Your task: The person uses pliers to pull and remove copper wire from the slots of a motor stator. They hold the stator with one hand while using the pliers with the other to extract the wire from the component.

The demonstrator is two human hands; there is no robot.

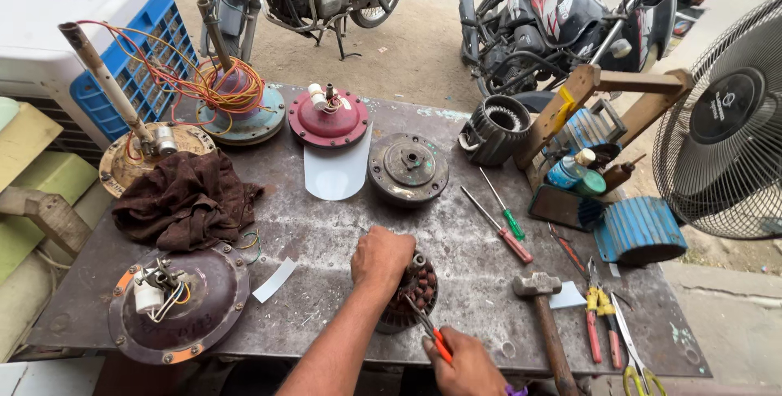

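From the head camera, we look down at a grey metal table [342, 233] with lots of fan parts on it. Our left hand [381, 256] is curled and pressed down on top of a round motor core [411, 294], holding it steady right in front of us. Our right hand [466, 367] is closed around a small tool with an orange handle [432, 332], and its thin metal tip touches the near side of the core, just under the left hand. We think we are in the middle of working on the wires or slots of this core. The next move needs a firm hold from the left hand and a small, careful push from the tool, so the tip does not slip. Just to the right of our right hand lies a hammer [544, 314], and past it are pliers [599, 319] and scissors [631, 355]. Farther away from our hands lie two screwdrivers [505, 221], one with a red handle and one with a green handle. To the left of our left hand sits a brown fan cover [179, 302] with a white part and wires on it, and behind that is a dark rag [186, 199].
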